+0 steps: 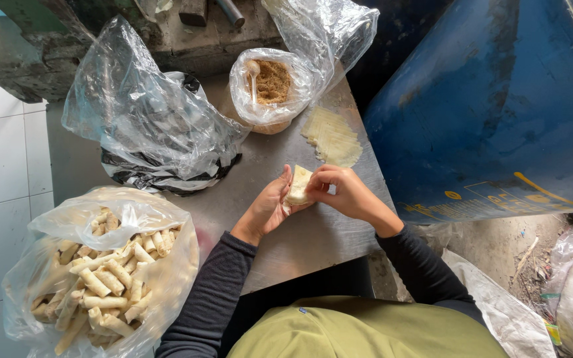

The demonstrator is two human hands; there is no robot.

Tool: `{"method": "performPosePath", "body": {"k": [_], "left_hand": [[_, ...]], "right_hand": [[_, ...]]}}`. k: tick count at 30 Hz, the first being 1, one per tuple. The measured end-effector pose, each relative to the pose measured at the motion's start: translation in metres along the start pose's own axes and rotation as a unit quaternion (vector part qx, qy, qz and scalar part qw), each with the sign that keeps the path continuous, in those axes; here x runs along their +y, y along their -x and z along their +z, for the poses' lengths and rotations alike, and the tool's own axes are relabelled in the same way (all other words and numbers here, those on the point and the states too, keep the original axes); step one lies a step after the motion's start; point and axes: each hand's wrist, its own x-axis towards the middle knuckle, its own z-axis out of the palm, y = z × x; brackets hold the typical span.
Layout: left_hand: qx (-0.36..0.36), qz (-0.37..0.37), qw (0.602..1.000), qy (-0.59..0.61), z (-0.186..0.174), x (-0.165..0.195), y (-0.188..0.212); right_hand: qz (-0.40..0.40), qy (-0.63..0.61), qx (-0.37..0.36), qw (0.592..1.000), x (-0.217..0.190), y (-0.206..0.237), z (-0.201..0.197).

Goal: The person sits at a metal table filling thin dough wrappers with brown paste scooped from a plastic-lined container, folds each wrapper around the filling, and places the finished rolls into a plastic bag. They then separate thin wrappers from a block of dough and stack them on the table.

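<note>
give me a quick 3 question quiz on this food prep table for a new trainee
1. True or false: both hands are on the pale wrapper.
2. Where do the finished rolls lie? A) loose on the metal table B) in a clear plastic bag C) in the blue drum
3. What sticks out of the brown filling?

Key
1. True: the left hand cradles the pale wrapper and the right hand pinches its edge.
2. B: the finished rolls fill the clear plastic bag at the table's near left.
3. A pale spoon stands in the brown filling.
</note>
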Motion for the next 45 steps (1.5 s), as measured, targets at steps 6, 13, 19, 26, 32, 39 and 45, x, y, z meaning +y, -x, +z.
{"method": "performPosePath", "body": {"k": [6,13,19,26,32,39,45], "left_hand": [[-0.023,0.007,0.995,-0.096,-0.001,-0.001,0.002],[-0.031,0.079,0.973,-0.217,-0.007,-0.013,-0.003],[-0.009,0.097,0.971,-0.218,-0.01,-0.018,-0.011],[-0.013,0.107,0.96,-0.257,-0.01,-0.017,-0.009],[0.014,0.101,0.966,-0.238,-0.015,-0.018,-0.011],[0.036,0.037,0.965,-0.257,-0.013,-0.02,-0.012],[0.07,0.028,0.976,-0.207,-0.02,-0.021,-0.016]], "right_hand": [[0.082,-0.072,-0.01,0.994,0.013,-0.002,0.0],[0.109,-0.151,-0.025,0.982,0.024,0.0,0.001],[0.103,-0.171,-0.001,0.98,0.025,-0.001,0.004],[0.123,-0.172,0.012,0.977,0.023,-0.002,0.005],[0.098,-0.154,0.024,0.983,0.022,-0.002,0.01],[0.185,-0.322,0.021,0.929,0.052,0.005,0.01],[0.111,-0.352,0.224,0.902,0.08,0.004,-0.035]]}}
